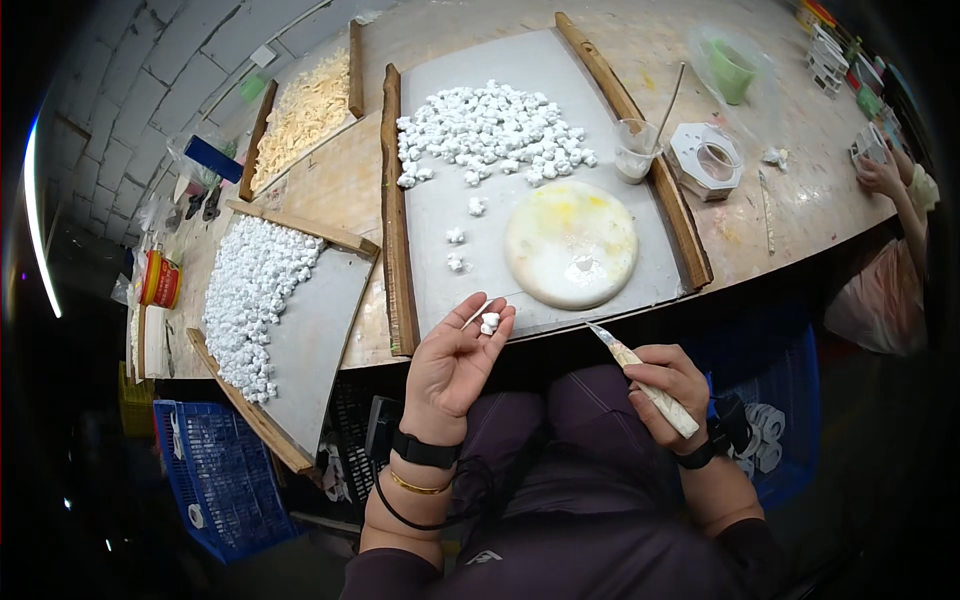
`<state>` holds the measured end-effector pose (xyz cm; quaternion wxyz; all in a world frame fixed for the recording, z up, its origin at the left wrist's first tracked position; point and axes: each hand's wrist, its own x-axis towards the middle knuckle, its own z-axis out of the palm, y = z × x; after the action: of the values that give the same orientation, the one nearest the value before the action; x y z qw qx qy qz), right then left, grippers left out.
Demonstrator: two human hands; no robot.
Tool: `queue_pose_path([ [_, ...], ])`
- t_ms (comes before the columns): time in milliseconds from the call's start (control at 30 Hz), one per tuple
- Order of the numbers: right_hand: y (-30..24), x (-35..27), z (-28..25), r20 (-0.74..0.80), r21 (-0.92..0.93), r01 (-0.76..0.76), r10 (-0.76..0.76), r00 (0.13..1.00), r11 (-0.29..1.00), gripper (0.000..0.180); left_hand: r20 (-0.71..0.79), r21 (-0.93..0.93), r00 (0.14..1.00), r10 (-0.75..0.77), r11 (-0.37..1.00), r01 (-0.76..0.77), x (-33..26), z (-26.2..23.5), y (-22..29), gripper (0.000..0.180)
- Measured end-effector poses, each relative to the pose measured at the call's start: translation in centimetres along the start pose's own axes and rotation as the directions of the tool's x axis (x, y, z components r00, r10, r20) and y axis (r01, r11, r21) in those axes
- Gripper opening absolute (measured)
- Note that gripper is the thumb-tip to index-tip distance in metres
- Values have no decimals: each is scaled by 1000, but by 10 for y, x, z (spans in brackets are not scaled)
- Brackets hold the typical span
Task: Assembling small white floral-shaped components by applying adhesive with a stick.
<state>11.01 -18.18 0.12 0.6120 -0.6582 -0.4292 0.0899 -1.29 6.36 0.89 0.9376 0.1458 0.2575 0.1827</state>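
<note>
My left hand [454, 362] is turned palm up near the board's front edge. A small white knobbly piece [490, 323] rests against its fingers, and what looks like a thin pale stick [477, 314] shows by the fingertips. In my right hand [668, 392] is a knife [630, 360] with a pale, stained handle, its narrow blade pointing up and left. Just beyond the hands, a round white slab [571, 244] with yellow smears and a wet patch lies on the grey board [450, 290]. Several loose white pieces [476, 207] sit left of the slab, below a large heap [490, 128].
Wooden strips [396, 215] edge the board. A clear cup [636, 150] with a stick stands at its right, beside a white octagonal holder [706, 160]. Another heap of white pieces [255, 290] fills the left board. Blue crates [215, 480] stand below; another person's hand [880, 177] is far right.
</note>
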Motion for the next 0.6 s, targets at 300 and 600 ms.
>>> queue_pose_path([
  [300, -8, -6, -2, -10, -46, 11, -12, 1000, 999, 30, 118, 444, 986, 115, 882, -156, -15, 11, -30, 33],
  [600, -14, 0, 9, 6, -59, 47, -46, 999, 997, 30, 112, 312, 990, 86, 943, -118, -21, -7, -24, 28],
])
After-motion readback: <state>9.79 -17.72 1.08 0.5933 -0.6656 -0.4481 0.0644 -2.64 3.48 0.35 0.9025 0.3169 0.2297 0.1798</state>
